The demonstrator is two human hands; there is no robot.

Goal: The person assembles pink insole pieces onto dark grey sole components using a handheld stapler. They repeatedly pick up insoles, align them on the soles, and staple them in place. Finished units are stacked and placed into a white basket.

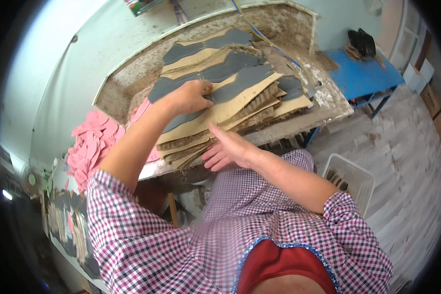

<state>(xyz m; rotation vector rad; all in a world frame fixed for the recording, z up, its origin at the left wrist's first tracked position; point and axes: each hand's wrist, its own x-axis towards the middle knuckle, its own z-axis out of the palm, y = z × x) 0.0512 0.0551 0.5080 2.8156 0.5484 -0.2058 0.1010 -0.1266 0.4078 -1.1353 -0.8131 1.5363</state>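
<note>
Bright light is washing out the wall [68,63]; a small white light [7,194] is glaring at far left; shadow is pooling beneath the tabletop [332,104]; blur is softening the shirt [201,237]; fisheye distortion is bending the edges.

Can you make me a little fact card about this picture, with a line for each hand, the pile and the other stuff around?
Left hand: on top of the pile, fingers curled
Right hand: open, by the pile's near edge
Pile: flat cut sheets, grey and tan on top
Under the pile: a worn workbench
On the left: a heap of pink pieces
On the right: a blue table with a black bundle on it
On the floor: a whitish basket, contents unclear
</note>
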